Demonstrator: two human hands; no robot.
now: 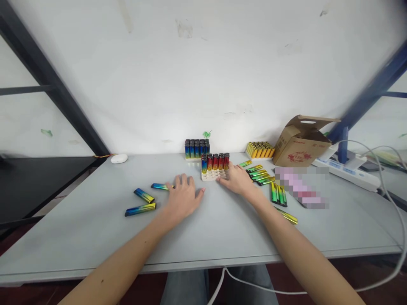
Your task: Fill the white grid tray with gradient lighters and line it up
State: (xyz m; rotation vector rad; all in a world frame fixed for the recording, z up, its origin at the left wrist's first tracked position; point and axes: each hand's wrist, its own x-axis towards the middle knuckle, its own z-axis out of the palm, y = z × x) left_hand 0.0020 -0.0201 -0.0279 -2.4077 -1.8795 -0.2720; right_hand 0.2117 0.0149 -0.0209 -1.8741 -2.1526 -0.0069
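My left hand (182,195) lies flat on the grey table (95,228), fingers apart, its fingertips at a blue-to-yellow lighter (160,186). Two more such lighters (143,195) (140,209) lie loose to its left. My right hand (237,180) rests against the right side of a white tray (212,175) that holds a row of upright lighters (215,161), mostly red with one blue at the left. Whether it grips the tray is unclear. Several green-yellow lighters (260,174) lie just right of that hand.
A full tray of blue lighters (196,148) and a tray of yellow lighters (260,150) stand by the wall. An open cardboard box (299,144) sits at the right, then a power strip (348,171) with cables. A white earbud case (119,158) lies far left.
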